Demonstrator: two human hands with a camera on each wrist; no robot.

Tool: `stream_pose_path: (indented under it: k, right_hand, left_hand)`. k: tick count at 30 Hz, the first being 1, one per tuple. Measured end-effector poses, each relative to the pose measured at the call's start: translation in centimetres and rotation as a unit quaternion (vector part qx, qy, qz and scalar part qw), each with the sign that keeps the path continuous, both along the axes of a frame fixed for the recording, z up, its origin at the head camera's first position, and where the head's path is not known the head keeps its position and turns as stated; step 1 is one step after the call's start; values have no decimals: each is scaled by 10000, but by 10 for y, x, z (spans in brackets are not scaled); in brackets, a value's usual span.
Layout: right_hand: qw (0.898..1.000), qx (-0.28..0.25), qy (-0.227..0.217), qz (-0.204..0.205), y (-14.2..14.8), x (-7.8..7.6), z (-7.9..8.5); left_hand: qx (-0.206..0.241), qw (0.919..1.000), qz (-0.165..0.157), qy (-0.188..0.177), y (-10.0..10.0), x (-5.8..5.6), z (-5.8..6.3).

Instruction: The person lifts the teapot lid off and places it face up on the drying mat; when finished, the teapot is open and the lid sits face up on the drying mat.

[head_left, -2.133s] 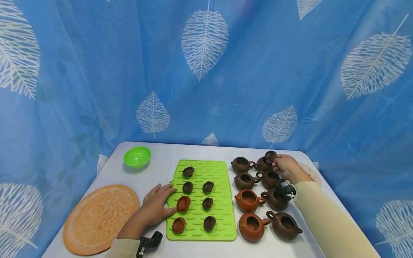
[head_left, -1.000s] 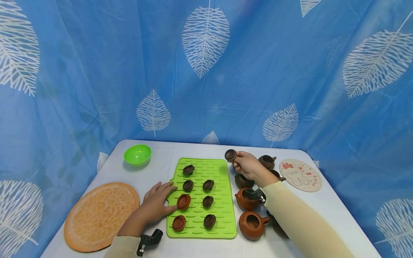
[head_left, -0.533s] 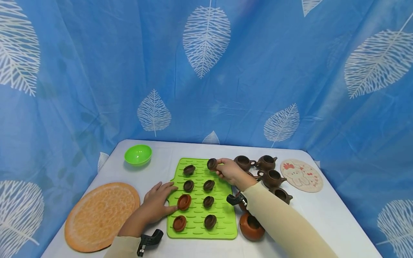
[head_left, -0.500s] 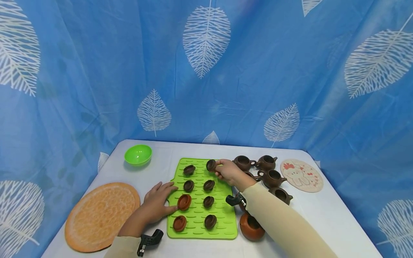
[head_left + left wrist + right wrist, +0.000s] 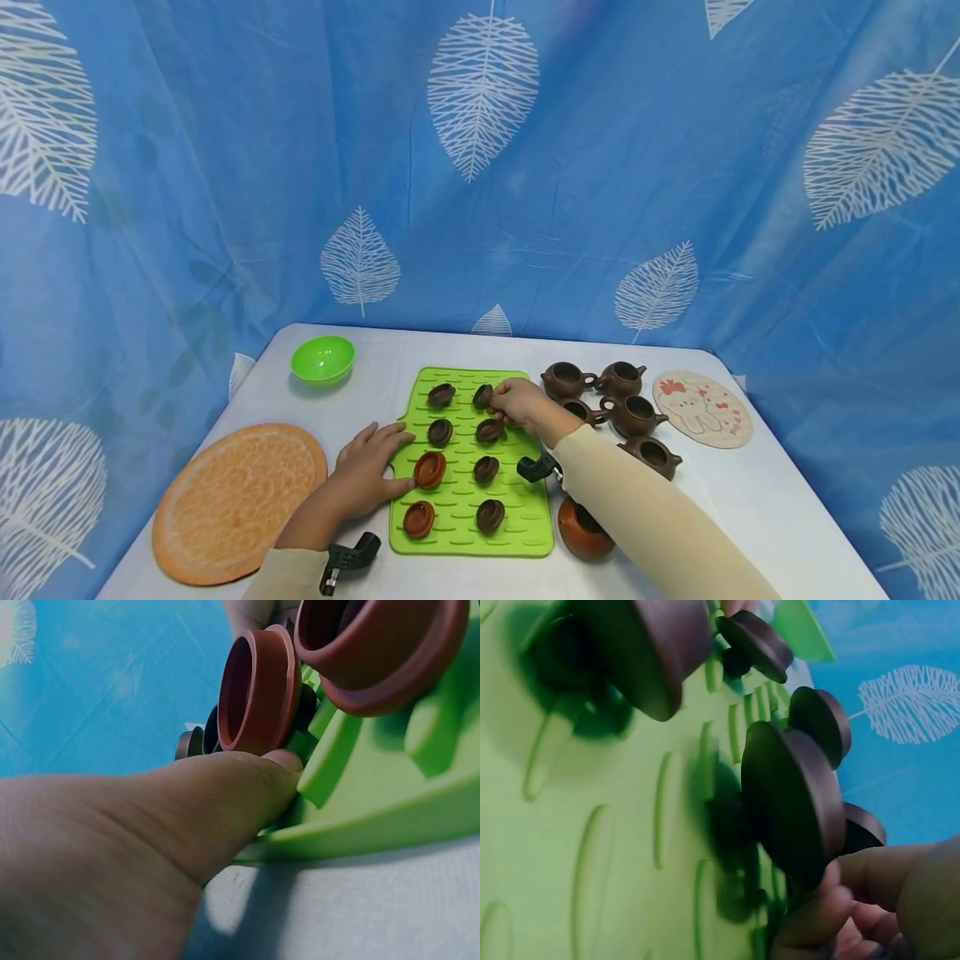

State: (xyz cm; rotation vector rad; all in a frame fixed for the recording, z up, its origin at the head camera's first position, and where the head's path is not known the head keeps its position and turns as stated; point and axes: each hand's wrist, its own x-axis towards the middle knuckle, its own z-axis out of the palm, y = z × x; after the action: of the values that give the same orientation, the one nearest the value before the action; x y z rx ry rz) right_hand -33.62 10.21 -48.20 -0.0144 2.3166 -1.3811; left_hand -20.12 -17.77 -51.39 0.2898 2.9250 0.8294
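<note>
My right hand (image 5: pixel 522 403) pinches a dark brown teapot lid (image 5: pixel 482 397) at the far right of the green ribbed mat (image 5: pixel 459 546). In the right wrist view its fingers partly hide that lid (image 5: pixel 864 827), and another dark lid (image 5: pixel 799 802) stands in front. Several lids lie on the mat in two columns, knob down with hollow sides showing. Two are reddish, including one lid (image 5: pixel 429 470) beside the thumb of my left hand (image 5: pixel 366 473). That hand lies relaxed over the mat's left edge; in the left wrist view its thumb (image 5: pixel 247 776) is right by a reddish lid (image 5: pixel 259 694).
To the right stand several lidless teapots, such as a dark one (image 5: pixel 636 414) and a reddish one (image 5: pixel 583 537); my right sleeve (image 5: pixel 637 500) hides some. A round patterned mat (image 5: pixel 701 408), a green bowl (image 5: pixel 322 361) and a round orange-brown mat (image 5: pixel 240 504) also lie on the table.
My right hand has carried a dark lid leftward from the far right teapots and lowered it onto the mat's far right part. The left hand has stayed put.
</note>
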Motion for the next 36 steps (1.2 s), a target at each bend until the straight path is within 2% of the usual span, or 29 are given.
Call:
stream_pose_path:
  k: [4, 7, 17, 23, 29, 36]
  right_hand:
    - [9991, 364, 223, 53, 4, 1, 3]
    - [9987, 419, 277, 100, 7, 2, 3]
    - [9994, 78, 213, 273, 10, 6, 3]
    - [9994, 180, 252, 167, 11, 8, 3]
    - [9994, 63, 348, -65, 12, 9, 3]
    - [9973, 219, 563, -415, 10, 20, 14]
  left_hand:
    - [14, 10000, -25, -19, 2, 0, 0]
    - [10, 10000, -32, -28, 2, 0, 0]
    - [118, 9999, -23, 23, -3, -1, -1]
    - [184, 9998, -96, 35, -2, -3, -3]
    - [227, 9997, -95, 42, 0, -4, -2]
    - [212, 9997, -125, -12, -1, -3, -3]
